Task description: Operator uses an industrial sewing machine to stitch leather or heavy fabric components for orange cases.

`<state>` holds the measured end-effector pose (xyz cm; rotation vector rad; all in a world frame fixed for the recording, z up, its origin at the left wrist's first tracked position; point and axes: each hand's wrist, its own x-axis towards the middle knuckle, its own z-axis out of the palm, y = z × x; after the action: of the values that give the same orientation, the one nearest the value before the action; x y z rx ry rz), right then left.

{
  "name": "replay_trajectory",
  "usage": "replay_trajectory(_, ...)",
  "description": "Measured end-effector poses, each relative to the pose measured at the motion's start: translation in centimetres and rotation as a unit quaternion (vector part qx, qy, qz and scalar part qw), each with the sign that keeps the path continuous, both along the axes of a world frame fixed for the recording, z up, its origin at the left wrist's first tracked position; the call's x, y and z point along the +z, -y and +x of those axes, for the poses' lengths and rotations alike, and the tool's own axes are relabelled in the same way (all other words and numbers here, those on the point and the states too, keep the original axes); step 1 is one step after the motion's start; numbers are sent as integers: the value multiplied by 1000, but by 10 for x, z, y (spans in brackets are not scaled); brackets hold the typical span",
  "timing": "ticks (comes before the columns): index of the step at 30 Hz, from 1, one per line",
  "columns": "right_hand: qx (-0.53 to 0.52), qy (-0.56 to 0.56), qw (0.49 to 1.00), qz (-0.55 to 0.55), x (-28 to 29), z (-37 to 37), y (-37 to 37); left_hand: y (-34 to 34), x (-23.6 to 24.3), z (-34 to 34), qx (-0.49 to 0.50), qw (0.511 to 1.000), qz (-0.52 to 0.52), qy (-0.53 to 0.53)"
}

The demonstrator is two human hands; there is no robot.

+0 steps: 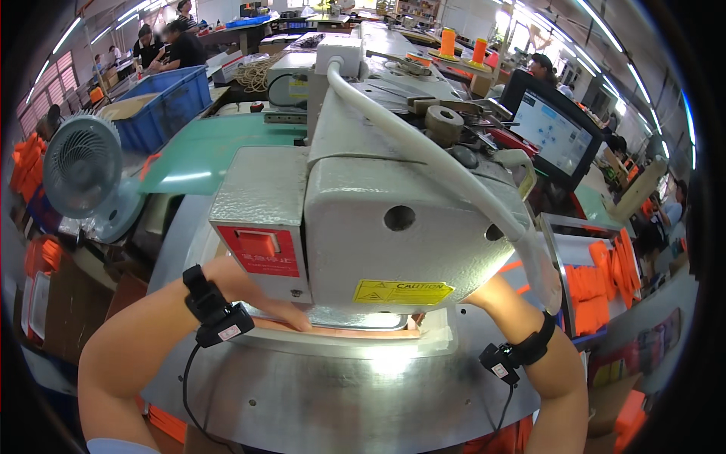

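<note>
A large grey industrial sewing machine head [408, 227] fills the middle of the view. Beneath its front edge lies a metal clamp frame [355, 322], with a thin orange-brown strip [340, 332] along its near side. My left hand [280, 306] reaches in under the red-labelled switch box [261, 246]. One digit is stretched out and touches the left part of the strip; the other fingers are hidden by the box. From the right, my right hand [478, 293] goes behind the machine head, so its fingers and anything in them cannot be seen.
A metal work plate [318, 401] curves around the machine. On the left stand a grey fan [83, 166] and a blue crate [166, 113]. To the right are a monitor [552, 129] and a tray of orange pieces [556, 250]. A white hose [439, 151] crosses the machine. Several people work farther back.
</note>
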<state>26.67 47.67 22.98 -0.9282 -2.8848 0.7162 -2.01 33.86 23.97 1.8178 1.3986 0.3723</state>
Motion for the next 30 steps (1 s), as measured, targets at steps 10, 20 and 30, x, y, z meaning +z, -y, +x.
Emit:
replay_trajectory(10, 42, 1, 999, 33, 26, 18, 10, 0, 1, 17, 52, 994, -93, -5)
replay_trajectory(20, 79, -127, 989, -10, -18, 44, -18, -2, -28, 16, 43, 995, -67, 68)
replay_trajectory(30, 71, -15, 994, 76, 3, 28, -12, -18, -46, 15, -51, 998, 45, -18)
